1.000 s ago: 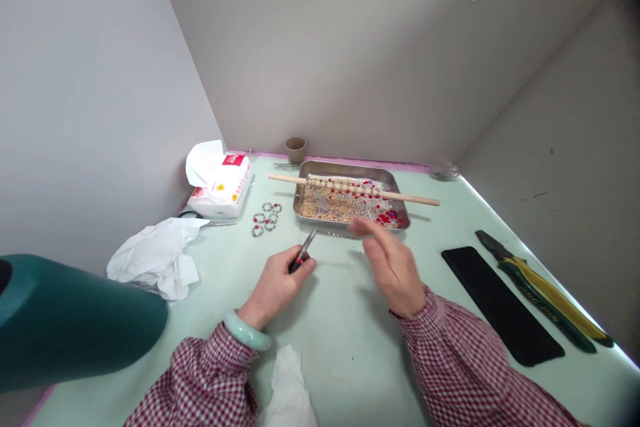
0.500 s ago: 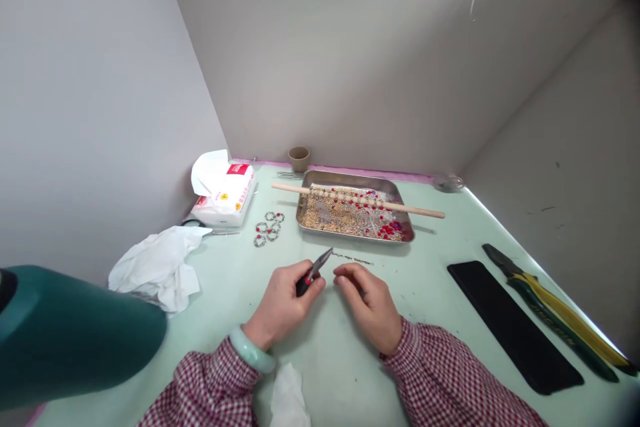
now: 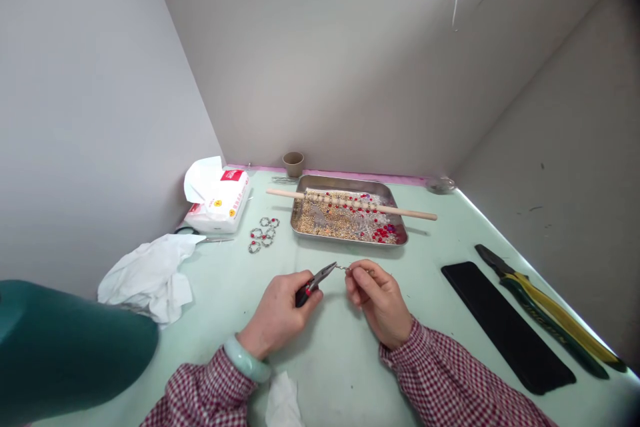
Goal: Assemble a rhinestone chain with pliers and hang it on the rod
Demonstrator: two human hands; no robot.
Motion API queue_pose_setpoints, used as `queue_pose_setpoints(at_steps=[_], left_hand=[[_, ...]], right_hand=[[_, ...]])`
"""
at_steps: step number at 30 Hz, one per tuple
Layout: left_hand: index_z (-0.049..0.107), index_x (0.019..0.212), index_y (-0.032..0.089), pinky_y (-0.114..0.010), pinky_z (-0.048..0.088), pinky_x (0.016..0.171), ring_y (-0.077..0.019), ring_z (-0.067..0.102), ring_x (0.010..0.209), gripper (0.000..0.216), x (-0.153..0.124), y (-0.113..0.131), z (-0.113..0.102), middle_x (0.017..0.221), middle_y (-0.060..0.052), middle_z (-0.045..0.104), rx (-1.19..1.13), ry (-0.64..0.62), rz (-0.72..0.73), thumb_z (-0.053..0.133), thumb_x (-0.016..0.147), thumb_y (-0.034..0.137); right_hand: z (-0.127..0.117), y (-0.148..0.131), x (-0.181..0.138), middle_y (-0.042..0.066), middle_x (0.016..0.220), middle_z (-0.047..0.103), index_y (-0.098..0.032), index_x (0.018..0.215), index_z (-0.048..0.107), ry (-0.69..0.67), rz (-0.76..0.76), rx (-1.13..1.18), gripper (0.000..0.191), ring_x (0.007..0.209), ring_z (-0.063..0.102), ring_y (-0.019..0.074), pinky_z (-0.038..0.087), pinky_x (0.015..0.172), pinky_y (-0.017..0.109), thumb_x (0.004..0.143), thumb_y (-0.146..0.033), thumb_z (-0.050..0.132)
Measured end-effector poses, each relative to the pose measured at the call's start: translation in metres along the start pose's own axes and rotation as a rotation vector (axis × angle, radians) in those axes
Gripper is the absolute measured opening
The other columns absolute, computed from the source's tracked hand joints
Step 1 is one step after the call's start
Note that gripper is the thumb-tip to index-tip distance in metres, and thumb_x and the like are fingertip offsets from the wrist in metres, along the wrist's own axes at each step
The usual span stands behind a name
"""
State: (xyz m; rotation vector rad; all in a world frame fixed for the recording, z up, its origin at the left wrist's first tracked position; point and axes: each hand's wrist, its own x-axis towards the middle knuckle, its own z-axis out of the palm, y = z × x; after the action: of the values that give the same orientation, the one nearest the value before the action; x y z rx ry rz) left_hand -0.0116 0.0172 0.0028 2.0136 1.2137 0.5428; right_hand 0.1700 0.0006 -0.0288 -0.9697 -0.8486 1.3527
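Observation:
My left hand (image 3: pixel 280 307) is closed round small red-handled pliers (image 3: pixel 316 278), whose tip points right and meets the end of a thin beaded wire (image 3: pixel 345 268). My right hand (image 3: pixel 377 297) pinches that wire between fingers and thumb, just right of the pliers' tip. Both hands hover over the pale green table (image 3: pixel 340 360), in front of a metal tray (image 3: pixel 300 230) filled with gold and red beads. A wooden stick (image 3: pixel 420 215) strung with beads lies across the tray. Several finished bead rings (image 3: pixel 263 235) lie left of the tray.
A tissue pack (image 3: pixel 220 201) and crumpled white cloth (image 3: pixel 150 270) lie at the left, a small cup (image 3: pixel 293 163) at the back. A black strip (image 3: pixel 505 327) and yellow-green pliers (image 3: pixel 545 310) lie at the right. A dark green object (image 3: pixel 65 353) fills the near left corner.
My right hand came back from the tray, went down to the table and picked up the beaded wire. The pliers' tip now touches the wire's end.

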Motion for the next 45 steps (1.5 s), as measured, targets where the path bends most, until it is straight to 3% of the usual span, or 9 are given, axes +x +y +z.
queue_pose_setpoints(at_steps=[5, 11, 17, 21, 24, 29, 33, 36, 45], left_hand=[[0.041, 0.064, 0.018, -0.024, 0.024, 0.053, -0.0113, 0.035, 0.054, 0.02, -0.001, 0.0, 0.0, 0.057, 0.004, 0.036, 0.0, -0.006, 0.019, 0.046, 0.081, 0.027], [0.04, 0.061, 0.019, -0.024, 0.024, 0.052, -0.0117, 0.036, 0.052, 0.021, -0.001, 0.001, 0.002, 0.055, 0.004, 0.038, 0.037, 0.029, 0.056, 0.046, 0.08, 0.024], [0.043, 0.065, 0.019, -0.025, 0.027, 0.054, -0.0131, 0.043, 0.056, 0.016, -0.002, 0.0, 0.005, 0.062, 0.001, 0.049, 0.197, 0.052, 0.053, 0.046, 0.08, 0.023], [0.051, 0.076, 0.019, -0.026, 0.031, 0.058, -0.0156, 0.048, 0.063, 0.009, -0.003, -0.002, 0.007, 0.071, -0.001, 0.055, 0.266, 0.083, 0.042, 0.045, 0.082, 0.022], [0.055, 0.086, 0.019, -0.029, 0.035, 0.064, -0.0191, 0.051, 0.074, 0.013, -0.003, -0.003, 0.007, 0.08, -0.004, 0.056, 0.318, 0.15, 0.049, 0.044, 0.081, 0.017], [0.052, 0.102, 0.018, -0.032, 0.041, 0.076, -0.0202, 0.052, 0.085, 0.021, 0.002, -0.004, 0.0, 0.092, -0.007, 0.056, 0.041, 0.264, 0.035, 0.044, 0.083, 0.02], [0.053, 0.099, 0.016, -0.027, 0.043, 0.067, -0.0148, 0.053, 0.069, 0.021, 0.004, -0.001, -0.002, 0.079, -0.003, 0.057, -0.368, 0.184, -0.05, 0.044, 0.085, 0.029], [0.054, 0.093, 0.014, -0.024, 0.041, 0.057, -0.012, 0.048, 0.057, 0.023, 0.004, 0.002, 0.003, 0.066, 0.0, 0.053, -0.538, 0.138, -0.115, 0.046, 0.084, 0.033], [0.056, 0.078, 0.015, -0.024, 0.039, 0.064, -0.0127, 0.047, 0.067, 0.015, 0.004, 0.003, 0.006, 0.071, 0.0, 0.055, -0.349, 0.157, -0.031, 0.052, 0.081, 0.029]], right_hand=[[-0.002, -0.002, -0.001, -0.001, 0.063, 0.056, -0.017, 0.081, 0.061, -0.06, 0.049, 0.037, 0.018, 0.048, 0.044, 0.008, 0.031, 0.043, 0.021, 0.074, -0.033, 0.066], [-0.001, 0.001, -0.008, -0.001, 0.063, 0.053, -0.018, 0.091, 0.06, -0.228, -0.08, -0.317, 0.018, 0.052, 0.043, 0.0097, 0.036, 0.05, 0.025, 0.084, -0.033, 0.054], [0.0, 0.006, -0.009, -0.005, 0.055, 0.037, -0.018, 0.093, 0.057, -0.168, -0.149, -0.396, 0.021, 0.048, 0.033, 0.009, 0.027, 0.045, 0.023, 0.09, -0.035, 0.045], [-0.001, 0.007, -0.009, -0.005, 0.057, 0.036, -0.019, 0.094, 0.057, -0.179, -0.122, -0.401, 0.022, 0.048, 0.033, 0.0088, 0.025, 0.044, 0.022, 0.09, -0.036, 0.044], [0.001, 0.004, -0.009, -0.004, 0.056, 0.04, -0.018, 0.09, 0.057, -0.152, -0.15, -0.49, 0.023, 0.051, 0.037, 0.0101, 0.031, 0.049, 0.023, 0.09, -0.036, 0.043], [0.005, -0.001, -0.007, -0.003, 0.058, 0.044, -0.017, 0.085, 0.057, -0.076, -0.146, -0.531, 0.023, 0.055, 0.041, 0.0109, 0.035, 0.054, 0.024, 0.089, -0.036, 0.044], [0.011, -0.003, -0.006, -0.004, 0.058, 0.047, -0.016, 0.09, 0.054, -0.121, -0.023, -0.4, 0.026, 0.048, 0.038, 0.009, 0.031, 0.047, 0.022, 0.09, -0.039, 0.041], [0.018, -0.002, -0.008, -0.003, 0.058, 0.049, -0.016, 0.09, 0.054, -0.187, 0.019, -0.362, 0.028, 0.048, 0.038, 0.0088, 0.031, 0.047, 0.022, 0.091, -0.04, 0.04], [0.028, 0.004, -0.013, -0.005, 0.053, 0.042, -0.018, 0.074, 0.05, -0.179, -0.036, -0.465, 0.024, 0.048, 0.037, 0.0089, 0.032, 0.049, 0.022, 0.089, -0.036, 0.045]])
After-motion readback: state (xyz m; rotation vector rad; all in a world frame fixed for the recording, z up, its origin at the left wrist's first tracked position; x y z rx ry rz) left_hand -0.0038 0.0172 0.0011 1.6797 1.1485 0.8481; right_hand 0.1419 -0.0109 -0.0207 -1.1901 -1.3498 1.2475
